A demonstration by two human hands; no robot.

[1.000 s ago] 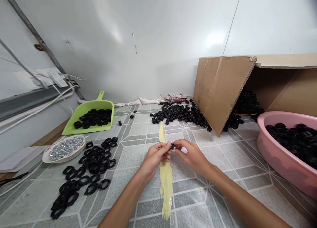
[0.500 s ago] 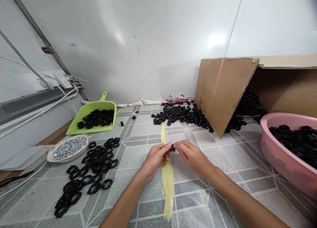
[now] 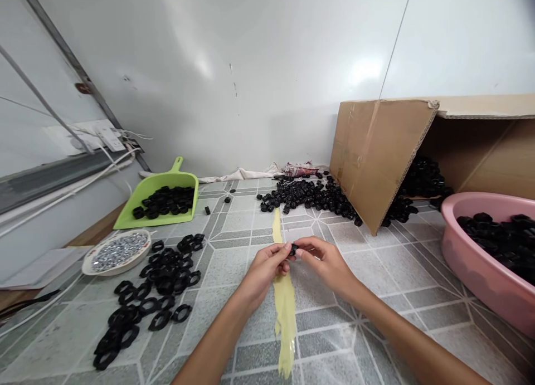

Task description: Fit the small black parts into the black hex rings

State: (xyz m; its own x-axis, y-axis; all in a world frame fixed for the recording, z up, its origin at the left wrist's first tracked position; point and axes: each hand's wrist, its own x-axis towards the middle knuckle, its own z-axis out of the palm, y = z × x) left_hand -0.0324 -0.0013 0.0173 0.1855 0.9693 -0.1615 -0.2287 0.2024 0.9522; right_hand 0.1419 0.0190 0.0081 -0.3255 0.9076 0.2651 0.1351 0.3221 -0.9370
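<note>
Over the yellow strip in the middle, my left hand pinches a small black plastic ring between thumb and fingers. My right hand meets it from the other side, with thumb and index fingertips on the same ring. Most of the ring is covered by the fingers. To the left of my hands lies a loose group of black plastic rings. Beside that group stands a bowl with a patterned rim, filled with small shiny metal pieces.
A green dustpan holds more black parts. Ahead, a heap of black parts lies against a tipped cardboard box. At the right stands a pink basin of black parts. Yellow tape runs along the tiled floor. Cables and a power strip are at left.
My right hand has turned slightly, and its thumb and index finger have opened out around the ring. My left hand keeps its pinch. The view has shifted a little.
</note>
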